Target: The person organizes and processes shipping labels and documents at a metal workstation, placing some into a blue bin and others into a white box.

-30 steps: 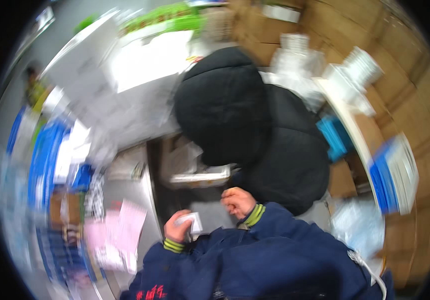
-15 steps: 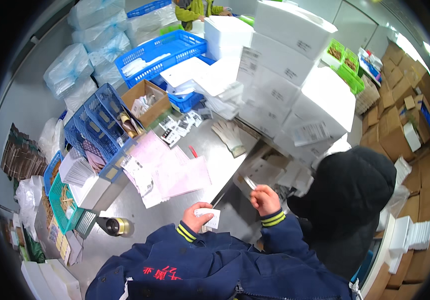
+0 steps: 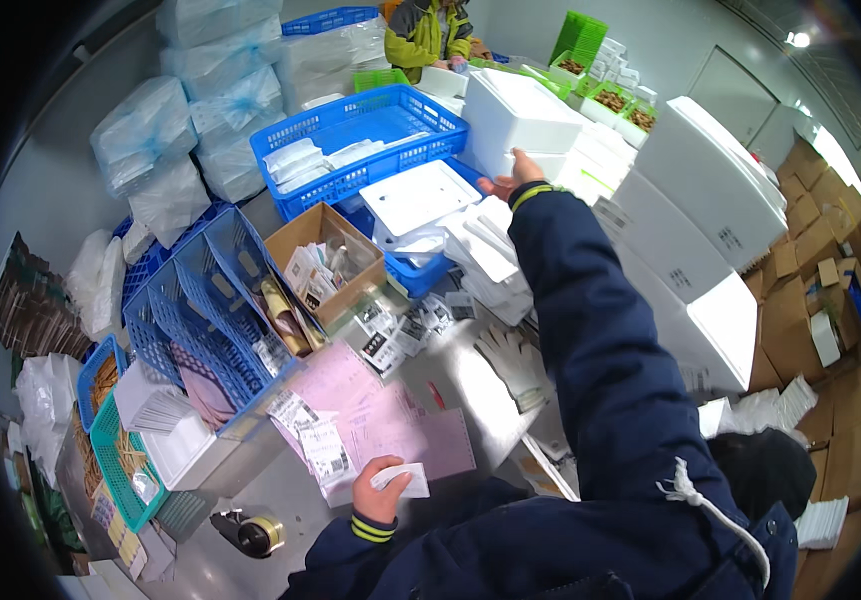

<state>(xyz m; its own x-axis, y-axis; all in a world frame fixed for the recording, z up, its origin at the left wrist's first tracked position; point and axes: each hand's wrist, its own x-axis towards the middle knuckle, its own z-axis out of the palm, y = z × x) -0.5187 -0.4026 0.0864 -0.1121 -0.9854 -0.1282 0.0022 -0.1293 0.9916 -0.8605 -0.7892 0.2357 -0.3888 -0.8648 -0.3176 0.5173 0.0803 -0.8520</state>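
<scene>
Steel top: grey metal table (image 3: pixel 280 490), pretty much buried, only bare patches show near the front edge and by the gloves.
Room: looks like a packing area, grey walls, bagged white stuff (image 3: pixel 165 140) piled at the back left, cardboard boxes (image 3: pixel 830 290) stacked on the right.
Left hand: left hand (image 3: pixel 382 490) is closed around a small white slip (image 3: pixel 402 478), down low near the body, right at the edge of the pink sheets (image 3: pixel 390 425).
Right hand: right hand (image 3: pixel 512 178) is stretched far out, fingers open, palm against the side of a white foam box (image 3: pixel 520 125); can't tell if it's actually gripping.
Middle clutter: brown carton (image 3: pixel 325 260) full of small packets, loose labels (image 3: pixel 395 330) scattered just beside it, a pair of white gloves (image 3: pixel 515 365) lying flat under the outstretched arm.
Left side: blue file rack (image 3: pixel 205 300) tilted, teal basket (image 3: pixel 125 470) and a tape roll (image 3: pixel 260 535) near the front left corner.
Back: big blue crate (image 3: pixel 370 135) with a white lid (image 3: pixel 418 195) leaning on its front rim.
Right edge: more big foam boxes (image 3: pixel 700 200) stacked tight against the table, so basically a wall there.
Open room: only a narrow strip between the pink sheets and the gloves.
Others: a person in a yellow-green jacket (image 3: pixel 425 35) at the far end, and somebody in a dark hood (image 3: pixel 765 465) low on the right.
</scene>
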